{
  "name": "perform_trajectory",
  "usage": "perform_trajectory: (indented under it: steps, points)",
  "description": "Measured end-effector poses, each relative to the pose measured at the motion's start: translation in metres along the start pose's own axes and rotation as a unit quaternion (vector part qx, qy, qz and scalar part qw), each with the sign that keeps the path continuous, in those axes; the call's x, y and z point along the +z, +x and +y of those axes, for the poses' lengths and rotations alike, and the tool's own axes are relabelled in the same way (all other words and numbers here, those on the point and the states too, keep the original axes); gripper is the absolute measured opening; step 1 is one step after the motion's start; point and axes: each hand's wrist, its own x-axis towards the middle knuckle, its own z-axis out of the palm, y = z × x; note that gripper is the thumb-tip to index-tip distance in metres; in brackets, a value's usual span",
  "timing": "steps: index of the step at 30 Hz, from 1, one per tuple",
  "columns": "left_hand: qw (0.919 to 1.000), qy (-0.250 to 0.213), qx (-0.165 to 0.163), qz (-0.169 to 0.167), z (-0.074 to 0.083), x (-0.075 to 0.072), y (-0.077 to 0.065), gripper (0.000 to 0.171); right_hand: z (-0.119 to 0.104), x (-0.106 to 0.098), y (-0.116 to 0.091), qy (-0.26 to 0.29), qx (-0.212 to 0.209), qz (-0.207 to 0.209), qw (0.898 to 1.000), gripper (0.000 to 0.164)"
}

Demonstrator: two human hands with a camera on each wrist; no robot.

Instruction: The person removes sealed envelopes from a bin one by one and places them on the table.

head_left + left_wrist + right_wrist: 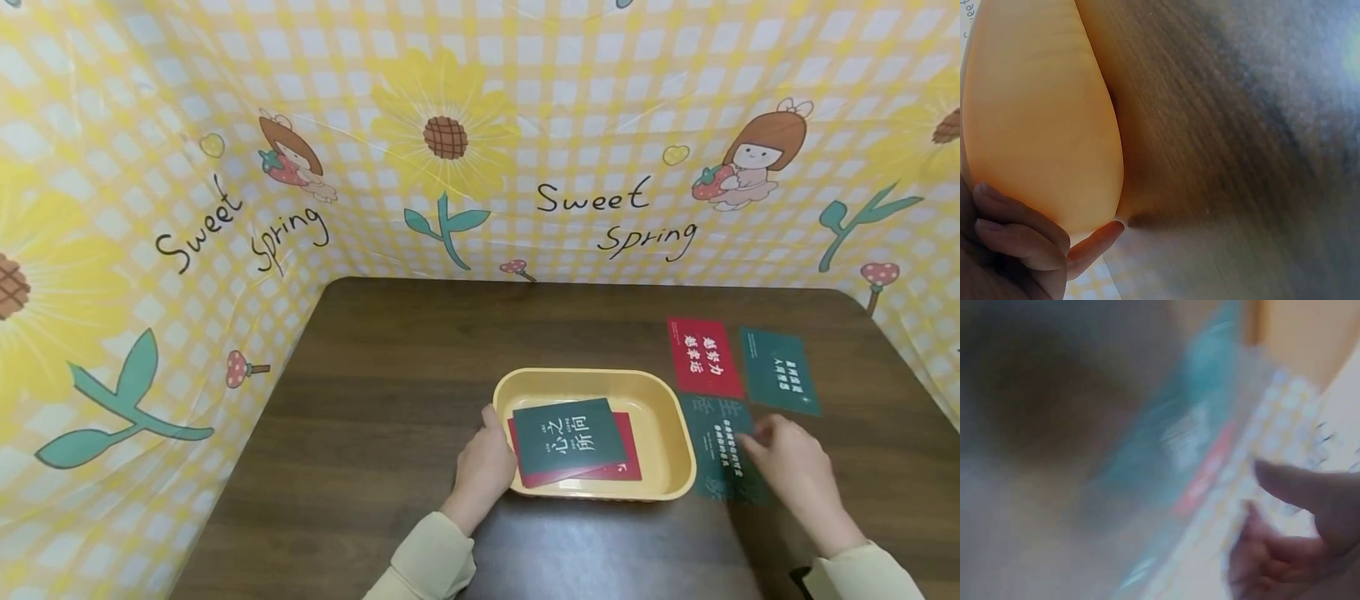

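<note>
Head view: at nine o'clock from the nearer right hand, fingers narrowly parted, the lowest green card is laid lengthwise roughly twelve-to-six; the tray is gripped by the left hand.

The person wears a long-sleeved top of pale cream-beige cloth. Its left sleeve is soft and loosely cut, with gentle folds, a smooth matte face and a rounded end at the wrist. The right sleeve, of the same light cloth, also reaches the wrist, and a small black piece, too little of it visible to identify, shows at its edge. Beyond the cuffs, the left hand and right hand are bare. Close up, the left fingers are slender, with short nails and rounded tips; the right fingers look blurred.
</note>
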Motion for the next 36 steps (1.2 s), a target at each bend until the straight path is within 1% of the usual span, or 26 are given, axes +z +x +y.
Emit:
perform_trajectory:
  steps: [2, 3, 4, 5, 7, 8, 10, 11, 13, 15, 18, 20, 24, 27, 28, 30, 33, 36]
  points:
    - [1.0000, 0.001, 0.000, 0.000, 0.000, -0.001, 0.000, 0.043, -0.028, 0.004, 0.001, 0.020, -0.054, 0.069, 0.996, 0.021]
    - [1.0000, 0.001, 0.001, 0.000, 0.000, -0.001, 0.000, 0.043, -0.042, 0.007, 0.002, 0.030, -0.082, 0.087, 0.992, 0.018]
    - [1.0000, 0.001, 0.002, 0.001, 0.000, -0.001, 0.000, 0.043, -0.056, 0.012, 0.003, 0.039, -0.109, 0.092, 0.989, 0.016]
    - [1.0000, 0.002, 0.003, 0.002, 0.000, -0.002, -0.001, 0.042, -0.068, 0.016, 0.004, 0.043, -0.137, 0.083, 0.986, 0.014]
    - [1.0000, 0.001, 0.005, 0.003, -0.001, -0.002, -0.001, 0.041, -0.088, 0.027, 0.006, 0.045, -0.187, 0.039, 0.981, 0.014]
    - [1.0000, 0.000, 0.006, 0.004, -0.001, -0.002, -0.001, 0.041, -0.096, 0.033, 0.008, 0.038, -0.211, 0.009, 0.977, 0.017]
    - [0.9999, 0.000, 0.008, 0.009, -0.001, -0.002, -0.002, 0.040, -0.107, 0.045, 0.012, 0.020, -0.238, -0.065, 0.969, 0.029]
    - [0.9999, -0.001, 0.008, 0.009, -0.002, -0.002, -0.002, 0.040, -0.111, 0.050, 0.015, 0.009, -0.246, -0.098, 0.964, 0.036]
    - [0.9999, -0.001, 0.006, 0.009, -0.002, -0.001, -0.003, 0.041, -0.115, 0.060, 0.020, -0.006, -0.248, -0.146, 0.958, 0.049]
    - [1.0000, 0.001, 0.004, 0.006, -0.003, 0.000, -0.003, 0.042, -0.115, 0.067, 0.026, -0.013, -0.232, -0.179, 0.956, 0.055]
    - [1.0000, 0.002, 0.004, 0.007, -0.004, 0.001, -0.004, 0.042, -0.115, 0.074, 0.031, -0.010, -0.218, -0.194, 0.956, 0.060]
    - [0.9999, 0.002, 0.005, 0.011, -0.005, 0.001, -0.004, 0.042, -0.114, 0.077, 0.034, -0.015, -0.210, -0.194, 0.958, 0.064]
    - [0.9999, -0.001, 0.006, 0.011, -0.005, 0.000, -0.003, 0.042, -0.115, 0.077, 0.037, -0.031, -0.181, -0.180, 0.966, 0.075]
    - [1.0000, -0.002, 0.004, 0.004, -0.005, 0.000, -0.003, 0.042, -0.116, 0.076, 0.039, -0.035, -0.160, -0.167, 0.972, 0.076]
    - [1.0000, -0.002, 0.004, 0.003, -0.006, 0.000, -0.003, 0.042, -0.116, 0.075, 0.040, -0.028, -0.153, -0.165, 0.974, 0.075]
    - [1.0000, -0.001, 0.003, 0.000, -0.006, 0.000, -0.003, 0.041, -0.116, 0.074, 0.041, -0.017, -0.146, -0.155, 0.977, 0.069]
    - [1.0000, -0.002, -0.004, -0.005, -0.005, 0.000, -0.003, 0.044, -0.114, 0.070, 0.042, 0.005, -0.151, -0.122, 0.981, 0.054]
    - [0.9999, -0.003, -0.008, -0.007, -0.004, -0.002, -0.003, 0.047, -0.110, 0.061, 0.040, 0.036, -0.177, -0.058, 0.982, 0.032]
